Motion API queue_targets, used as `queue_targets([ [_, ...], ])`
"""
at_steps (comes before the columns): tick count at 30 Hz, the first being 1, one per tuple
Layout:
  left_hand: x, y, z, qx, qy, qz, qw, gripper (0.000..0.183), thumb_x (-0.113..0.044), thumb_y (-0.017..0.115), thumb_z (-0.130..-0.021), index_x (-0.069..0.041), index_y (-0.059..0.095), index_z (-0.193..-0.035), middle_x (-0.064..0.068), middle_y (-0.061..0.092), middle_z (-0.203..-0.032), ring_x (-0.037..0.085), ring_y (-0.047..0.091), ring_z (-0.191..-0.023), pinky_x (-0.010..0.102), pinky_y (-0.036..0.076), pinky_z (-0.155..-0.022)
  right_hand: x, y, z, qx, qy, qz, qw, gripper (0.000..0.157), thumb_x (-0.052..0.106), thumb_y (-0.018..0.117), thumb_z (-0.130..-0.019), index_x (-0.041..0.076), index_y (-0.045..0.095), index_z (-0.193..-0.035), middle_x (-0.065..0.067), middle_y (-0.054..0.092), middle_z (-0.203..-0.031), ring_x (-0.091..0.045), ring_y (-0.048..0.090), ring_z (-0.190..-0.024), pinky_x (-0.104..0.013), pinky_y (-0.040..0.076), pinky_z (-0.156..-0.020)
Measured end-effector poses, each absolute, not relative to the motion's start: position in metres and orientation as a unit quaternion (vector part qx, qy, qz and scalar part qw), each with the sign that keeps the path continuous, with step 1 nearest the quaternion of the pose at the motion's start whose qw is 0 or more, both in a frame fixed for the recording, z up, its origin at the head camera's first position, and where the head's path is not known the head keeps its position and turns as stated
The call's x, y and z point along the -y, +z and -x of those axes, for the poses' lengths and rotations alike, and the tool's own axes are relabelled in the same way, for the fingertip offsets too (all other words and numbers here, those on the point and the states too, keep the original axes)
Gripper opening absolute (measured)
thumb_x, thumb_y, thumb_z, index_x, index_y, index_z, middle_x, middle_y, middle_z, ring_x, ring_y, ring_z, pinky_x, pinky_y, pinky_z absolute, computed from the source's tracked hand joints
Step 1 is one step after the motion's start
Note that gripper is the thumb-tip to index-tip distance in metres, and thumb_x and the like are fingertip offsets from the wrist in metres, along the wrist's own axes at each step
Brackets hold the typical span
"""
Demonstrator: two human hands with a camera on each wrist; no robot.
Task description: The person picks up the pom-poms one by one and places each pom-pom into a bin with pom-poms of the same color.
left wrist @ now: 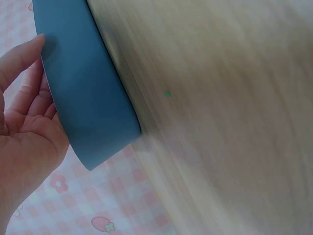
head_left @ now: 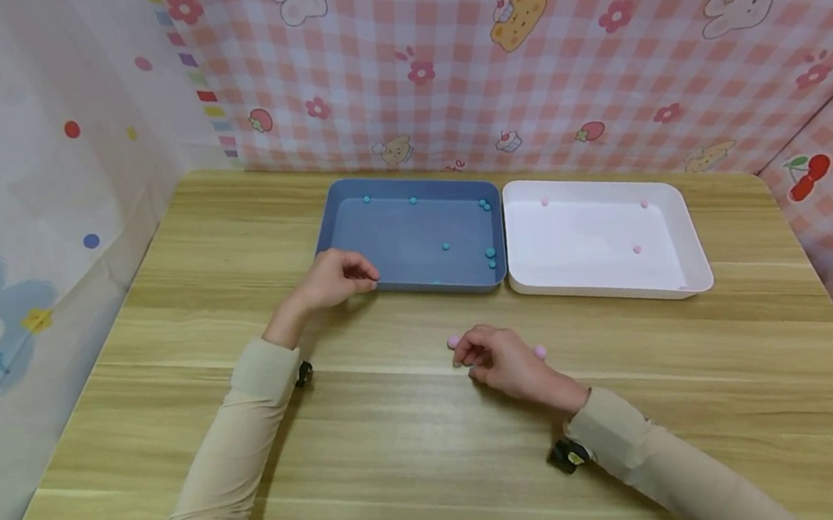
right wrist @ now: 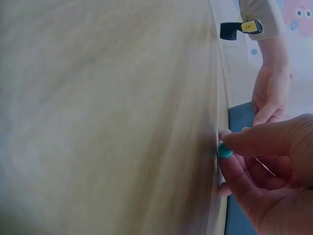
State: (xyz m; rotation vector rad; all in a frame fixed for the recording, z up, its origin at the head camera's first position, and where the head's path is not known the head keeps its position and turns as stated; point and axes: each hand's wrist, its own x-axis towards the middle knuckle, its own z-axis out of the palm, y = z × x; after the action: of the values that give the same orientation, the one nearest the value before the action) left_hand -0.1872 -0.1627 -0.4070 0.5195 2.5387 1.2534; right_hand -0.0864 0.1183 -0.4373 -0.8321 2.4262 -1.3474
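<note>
My left hand (head_left: pixel 335 278) is at the near left part of the blue tray (head_left: pixel 403 240). In the left wrist view its thumb meets the tray's rim while the other fingers lie behind the wall, so it appears to pinch the edge. Over the table in front of the trays, my right hand (head_left: pixel 509 361) pinches a small teal ball (right wrist: pixel 225 150) between thumb and index finger. One pink ball (head_left: pixel 454 342) lies just beyond its fingertips, and another pink ball (head_left: pixel 540 352) is beside the back of the hand.
Several teal balls (head_left: pixel 490 252) are scattered inside the blue tray. A white tray (head_left: pixel 611 287) stands right beside it and contains a few pink balls (head_left: pixel 637 249). Both stand on the wooden table (head_left: pixel 406 462), near the checked cloth (head_left: pixel 367 64) at the back.
</note>
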Motion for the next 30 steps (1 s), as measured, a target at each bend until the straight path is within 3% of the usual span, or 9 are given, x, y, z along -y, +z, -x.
queue_targets([
  [8,0.163,-0.407,0.187,-0.873,0.436,-0.178,0.130,0.008,0.001,0.068,-0.083,0.003,0.070,-0.089,0.012,0.069,-0.086,0.022,0.062,-0.081,0.029,0.048,-0.074,-0.121,-0.426,0.094,-0.824,-0.496,0.237,0.135,0.022,-0.017,0.062,-0.075,-0.003,0.063,-0.092,-0.014,0.064,-0.092,-0.025,0.062,-0.085,-0.028,0.053,-0.076],
  [14,0.164,-0.407,0.187,-0.874,0.433,-0.183,0.124,0.007,0.000,0.068,-0.082,0.003,0.070,-0.089,0.012,0.069,-0.085,0.022,0.062,-0.080,0.028,0.047,-0.073,-0.129,-0.409,0.114,-0.817,-0.531,0.212,0.071,0.019,-0.018,0.063,-0.077,-0.008,0.061,-0.093,-0.020,0.063,-0.091,-0.031,0.062,-0.084,-0.029,0.053,-0.074],
  [23,0.164,-0.408,0.187,-0.877,0.427,-0.183,0.123,0.008,-0.001,0.068,-0.083,0.003,0.070,-0.089,0.012,0.069,-0.086,0.022,0.062,-0.081,0.028,0.047,-0.074,-0.140,-0.385,0.151,-0.788,-0.598,0.139,0.047,0.018,-0.013,0.062,-0.081,-0.012,0.059,-0.098,-0.021,0.061,-0.092,-0.007,0.060,-0.081,-0.018,0.050,-0.071],
  [30,0.163,-0.407,0.187,-0.878,0.424,-0.185,0.125,0.008,-0.001,0.068,-0.083,0.003,0.070,-0.089,0.012,0.069,-0.087,0.023,0.062,-0.083,0.029,0.047,-0.075,-0.141,-0.377,0.174,-0.794,-0.597,0.114,0.024,0.018,-0.008,0.064,-0.082,-0.011,0.059,-0.099,-0.012,0.062,-0.089,-0.010,0.059,-0.080,-0.017,0.049,-0.068],
])
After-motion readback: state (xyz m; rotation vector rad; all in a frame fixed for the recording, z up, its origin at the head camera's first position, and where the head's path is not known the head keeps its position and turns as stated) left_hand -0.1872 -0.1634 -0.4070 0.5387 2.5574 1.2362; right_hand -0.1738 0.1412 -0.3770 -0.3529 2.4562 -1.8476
